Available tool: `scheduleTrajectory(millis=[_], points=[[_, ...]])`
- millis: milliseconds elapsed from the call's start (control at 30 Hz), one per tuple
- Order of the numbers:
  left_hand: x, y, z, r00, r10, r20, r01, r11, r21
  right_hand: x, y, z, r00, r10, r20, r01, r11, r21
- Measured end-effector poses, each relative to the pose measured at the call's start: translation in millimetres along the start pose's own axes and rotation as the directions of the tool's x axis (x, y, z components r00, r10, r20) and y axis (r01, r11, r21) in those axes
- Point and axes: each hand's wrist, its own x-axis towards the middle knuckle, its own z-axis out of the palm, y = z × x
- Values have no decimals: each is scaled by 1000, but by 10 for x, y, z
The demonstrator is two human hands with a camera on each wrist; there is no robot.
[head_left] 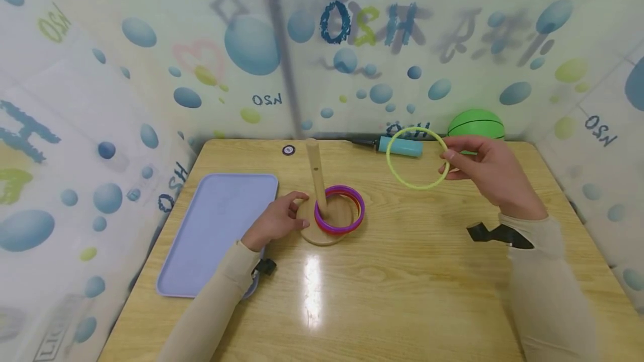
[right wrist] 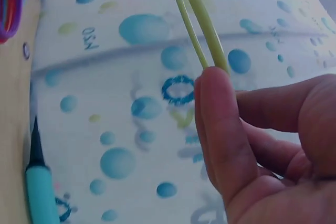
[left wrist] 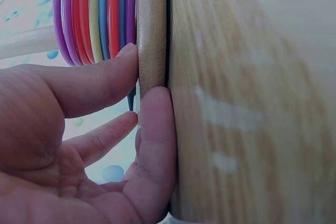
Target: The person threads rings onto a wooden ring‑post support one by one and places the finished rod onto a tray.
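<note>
My right hand [head_left: 495,169] pinches a thin yellow-green ring [head_left: 417,188] between thumb and fingers, up off the table and to the right of the wooden ring-toss stand [head_left: 315,175]. In the right wrist view the ring [right wrist: 202,17] appears nearly edge-on above the fingertips. Around the stand's post lies a stack of several purple, red, blue and yellow rings [left wrist: 84,19], set off toward the right on the round base [head_left: 322,237]. My left hand [head_left: 275,220] holds the base's left edge, thumb on its upper face and fingers at its rim.
A pale blue tray [head_left: 221,200] lies left of the stand, partly under the left forearm. Along the back edge are a small dark round disc [head_left: 288,150], a turquoise hand pump [head_left: 402,146] and a green ball [head_left: 475,123]. Patterned walls [head_left: 332,88] enclose the table.
</note>
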Motion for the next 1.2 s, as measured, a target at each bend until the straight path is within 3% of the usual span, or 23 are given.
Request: scheduleTrajectory(millis=[133,300,433,600,733,867,1200], points=[[3,8,-11,1000,-5,3,5,1000,5,26,-180,147,997,-72,-17,74,985,154],[6,10,-12,1000,-4,4,4,1000,5,109,-324,364,984,-177,-10,167,912,374],[8,-2,-12,1000,-5,4,5,1000,-2,163,-422,548,975,-222,11,194,874,446],[10,-20,-10,1000,-4,2,4,1000,-1,211,-542,797,972,-231,34,186,855,484],[3,-3,-13,1000,-2,2,2,1000,-2,271,-593,988,971,-234,49,183,858,480],[-9,22,-17,1000,4,0,-4,1000,-4,342,-554,1164,973,-213,86,157,891,426],[1,0,-12,1000,6,-5,-6,1000,9,416,-278,1448,974,-91,209,13,939,345]])
